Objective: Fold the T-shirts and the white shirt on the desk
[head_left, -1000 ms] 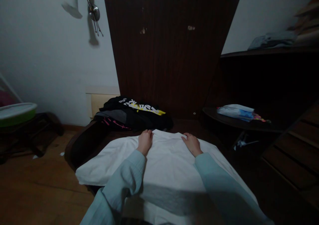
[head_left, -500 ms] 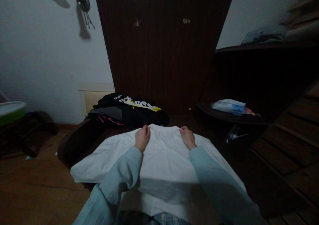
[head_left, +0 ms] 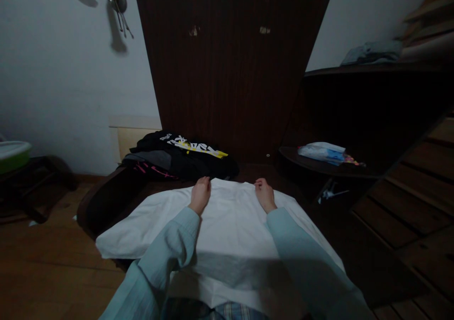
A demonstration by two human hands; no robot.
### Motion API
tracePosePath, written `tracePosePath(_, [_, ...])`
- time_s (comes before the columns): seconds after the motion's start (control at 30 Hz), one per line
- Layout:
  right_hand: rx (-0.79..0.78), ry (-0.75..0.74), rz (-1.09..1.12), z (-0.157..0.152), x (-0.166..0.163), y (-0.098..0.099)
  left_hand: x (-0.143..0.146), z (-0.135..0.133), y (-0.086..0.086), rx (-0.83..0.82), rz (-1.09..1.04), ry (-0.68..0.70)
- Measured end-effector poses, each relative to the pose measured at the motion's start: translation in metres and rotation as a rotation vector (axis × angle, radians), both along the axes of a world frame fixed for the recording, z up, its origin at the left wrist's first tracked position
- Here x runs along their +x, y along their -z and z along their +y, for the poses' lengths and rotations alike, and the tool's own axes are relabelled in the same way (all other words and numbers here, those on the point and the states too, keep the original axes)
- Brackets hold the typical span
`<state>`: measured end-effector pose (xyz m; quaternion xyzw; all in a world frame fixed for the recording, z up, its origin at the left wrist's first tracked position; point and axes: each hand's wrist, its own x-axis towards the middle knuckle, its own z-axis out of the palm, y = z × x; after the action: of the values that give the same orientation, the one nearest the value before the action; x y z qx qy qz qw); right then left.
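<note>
A white shirt [head_left: 232,225] lies spread out in front of me with its neckline at the far end. One sleeve fans out to the left, and my arms and a shadow cover parts of the near half. My left hand [head_left: 201,193] is closed at the left side of the neckline, its fingertips pinching the cloth. On the right side of the neckline, my right hand [head_left: 265,194] has its fingers curled together at the collar edge. The cloth between the two hands lies nearly flat, with slight creases.
Dark folded clothes [head_left: 180,157] with white and yellow print lie behind the shirt. A dark wooden panel [head_left: 227,74] rises at the back. To the right, a rounded shelf [head_left: 294,158] carries a plastic packet [head_left: 321,152]. A green tub [head_left: 14,158] sits on a low stool at left.
The view has shifted slightly, so the scene sits a little further left. Both hands stay at the neckline, and the cloth by my right hand looks less pulled up.
</note>
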<state>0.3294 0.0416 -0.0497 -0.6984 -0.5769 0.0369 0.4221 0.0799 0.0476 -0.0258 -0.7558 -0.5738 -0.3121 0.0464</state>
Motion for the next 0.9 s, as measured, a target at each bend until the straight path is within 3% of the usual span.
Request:
tracePosePath(0.2, [-0.048, -0.005, 0.008, -0.0021, -0.0003, -0.0035, -0.0024, -0.0065, -0.0026, 0.029, 0.076, -0.102])
tracePosePath(0.4, [-0.115, -0.049, -0.041, -0.0046, -0.0003, -0.0068, -0.0035, -0.0065, -0.0019, -0.057, 0.103, -0.172])
tracePosePath(0.9, [-0.065, -0.053, -0.039, -0.0032, 0.0006, -0.0026, 0.0012, -0.0098, -0.0095, -0.218, -0.005, -0.228])
